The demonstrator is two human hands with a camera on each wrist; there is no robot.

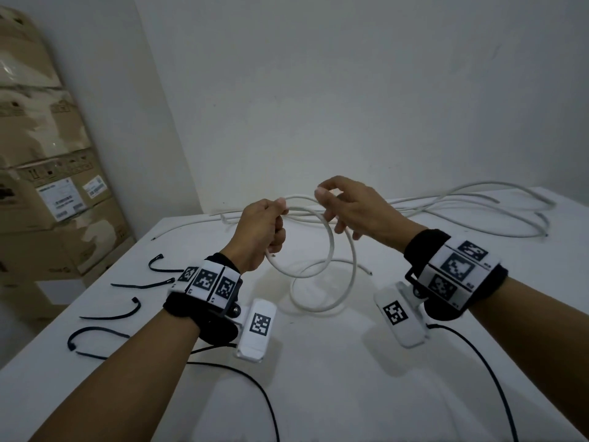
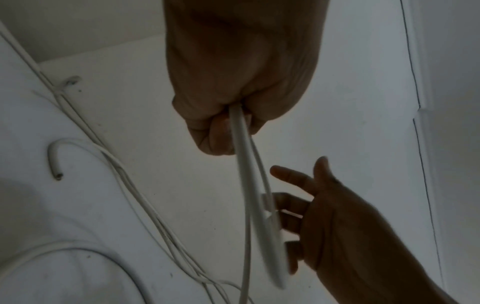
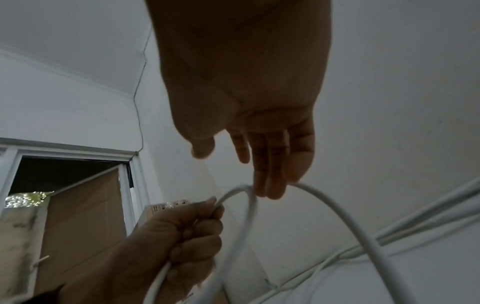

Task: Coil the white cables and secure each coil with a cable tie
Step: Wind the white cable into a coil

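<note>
Under my hands is the white table (image 1: 318,378). More white cables (image 1: 462,205) trail away beyond my right hand (image 1: 350,208), and black cable ties (image 1: 108,314) lie left of my left wrist. My left hand (image 1: 261,234) is clenched around the cable coil (image 1: 322,269), which hangs between my hands. My right hand's fingers are loosely spread, touching the top loop without gripping it. If my left fist slackens, I think the springy loops could pop open and uncoil.
</note>
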